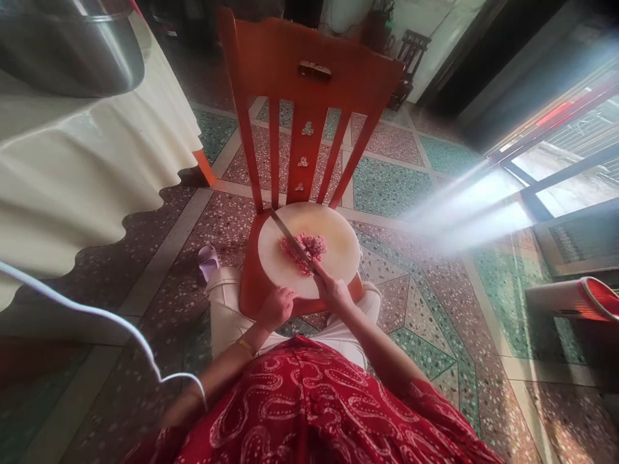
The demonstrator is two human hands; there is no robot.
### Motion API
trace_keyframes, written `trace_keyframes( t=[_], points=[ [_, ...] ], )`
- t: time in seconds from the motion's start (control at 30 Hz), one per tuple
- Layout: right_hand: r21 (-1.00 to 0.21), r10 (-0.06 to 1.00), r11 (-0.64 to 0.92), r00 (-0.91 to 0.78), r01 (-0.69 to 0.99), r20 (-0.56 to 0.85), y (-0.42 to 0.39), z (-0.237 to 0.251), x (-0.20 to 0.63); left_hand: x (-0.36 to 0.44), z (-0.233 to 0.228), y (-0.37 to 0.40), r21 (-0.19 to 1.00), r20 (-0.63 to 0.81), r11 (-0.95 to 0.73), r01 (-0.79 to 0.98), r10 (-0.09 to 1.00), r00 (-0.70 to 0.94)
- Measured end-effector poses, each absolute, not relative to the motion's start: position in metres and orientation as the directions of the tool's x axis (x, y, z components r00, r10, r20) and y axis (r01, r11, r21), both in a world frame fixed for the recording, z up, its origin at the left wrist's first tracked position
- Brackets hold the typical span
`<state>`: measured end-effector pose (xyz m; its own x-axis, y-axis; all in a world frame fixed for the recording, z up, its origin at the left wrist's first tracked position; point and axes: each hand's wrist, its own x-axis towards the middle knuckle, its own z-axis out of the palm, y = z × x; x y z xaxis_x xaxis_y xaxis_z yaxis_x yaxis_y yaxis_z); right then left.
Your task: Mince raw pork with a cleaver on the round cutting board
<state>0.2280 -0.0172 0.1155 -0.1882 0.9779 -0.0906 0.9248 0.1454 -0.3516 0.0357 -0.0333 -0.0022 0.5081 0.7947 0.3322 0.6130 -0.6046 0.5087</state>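
Observation:
My right hand [334,293] is wrapped round the handle of a kitchen knife [290,238]. The long blade points away and to the left, lying across a mound of minced meat [313,245]. Under the meat is a round, pale cutting board [341,238], set on the seat of a reddish wooden chair [251,283]. At the board's near left rim, my left hand [278,308] is closed with its fingers curled; nothing shows in it. Whether those fingers press on the rim is hard to make out.
The chair's tall slatted back [304,58] rises behind the board. To the left stands a table with a cream cloth [159,129] and a large metal pot [72,51]. A white cable [97,309] crosses at lower left. A red-rimmed bin [570,298] lies at right.

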Motion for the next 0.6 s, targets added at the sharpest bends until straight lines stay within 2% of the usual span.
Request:
trace_keyframes(
  t=[0.13,0.3,0.47,0.6],
  points=[
    [-0.298,0.963,0.104,-0.171,0.949,-0.207,-0.0148,0.1179,0.2305,0.0352,-0.0022,-0.0337,0.512,0.349,-0.619,0.595,0.783,0.515],
    [-0.35,0.977,0.132,-0.181,0.928,-0.11,-0.0172,0.1222,0.2317,0.0352,-0.0026,-0.0328,0.49,0.348,-0.623,0.61,0.781,0.519],
    [-0.28,0.963,0.104,-0.167,0.954,-0.213,-0.0173,0.121,0.2331,0.0357,-0.0026,-0.0323,0.501,0.345,-0.628,0.596,0.776,0.528],
    [-0.319,0.976,0.139,-0.183,0.938,-0.114,-0.0161,0.1218,0.2338,0.0359,-0.0048,-0.0319,0.482,0.356,-0.629,0.61,0.777,0.52]
  ],
)
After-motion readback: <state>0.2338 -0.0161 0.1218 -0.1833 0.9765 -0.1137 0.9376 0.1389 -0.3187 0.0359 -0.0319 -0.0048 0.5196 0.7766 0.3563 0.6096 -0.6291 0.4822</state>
